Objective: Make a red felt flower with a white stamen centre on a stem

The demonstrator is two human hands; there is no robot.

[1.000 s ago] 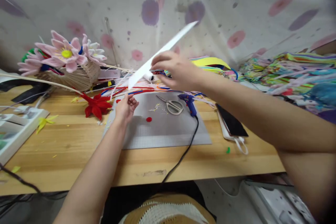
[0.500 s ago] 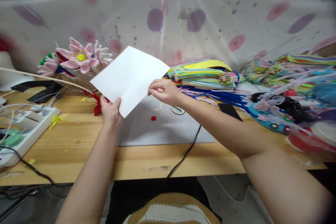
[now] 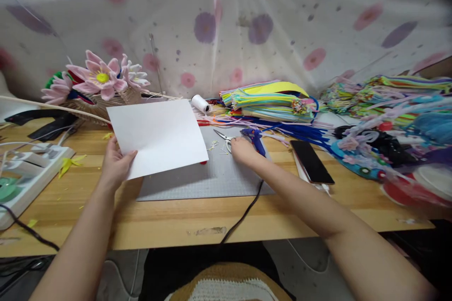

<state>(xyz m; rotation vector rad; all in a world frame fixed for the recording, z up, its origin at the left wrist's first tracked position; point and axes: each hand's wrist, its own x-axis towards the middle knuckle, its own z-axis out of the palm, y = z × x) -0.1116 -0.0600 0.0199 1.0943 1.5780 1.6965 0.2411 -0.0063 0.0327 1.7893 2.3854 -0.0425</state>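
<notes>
My left hand (image 3: pixel 116 162) pinches a sheet of white paper (image 3: pixel 158 136) by its lower left edge, thumb on top. The sheet is held tilted above a grey cutting mat (image 3: pixel 197 188). My right hand (image 3: pixel 243 150) is closed at the handles of a pair of scissors (image 3: pixel 222 136) lying on the mat, blades pointing away to the left; its fingertips are partly hidden. Just beyond that hand lies a blue glue gun (image 3: pixel 254 138). Small pale yellow scraps (image 3: pixel 213 145) are beside the scissors, and a red bit (image 3: pixel 204 162) peeks out under the paper.
A phone (image 3: pixel 312 162) lies to the right. Bundles of coloured pipe cleaners (image 3: pixel 271 99) line the back, near a white thread spool (image 3: pixel 200 103). Pink fuzzy flowers (image 3: pixel 100 77) and a power strip (image 3: pixel 35 183) are at left. A black cord (image 3: pixel 243 216) crosses the front edge.
My right hand has left the paper and moved right and down to the scissors. My left hand has moved left with the paper, which has turned and lowered.
</notes>
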